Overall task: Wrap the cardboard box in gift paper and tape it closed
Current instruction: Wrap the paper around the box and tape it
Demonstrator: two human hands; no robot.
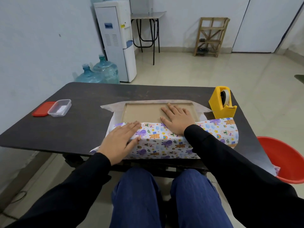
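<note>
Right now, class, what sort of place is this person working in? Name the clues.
Probably an office or break room: a water dispenser with spare jugs beside it, and a dark table.

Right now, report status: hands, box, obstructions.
Left hand flat on gift paper. Right hand flat on cardboard box. Far side unwrapped. Tape dispenser stands clear, right.

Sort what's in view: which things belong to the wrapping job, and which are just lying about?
Belongs to the job: cardboard box, gift paper, yellow tape dispenser.
Just lying about: clear plastic container, red lid, red tub, water bottles.
</note>
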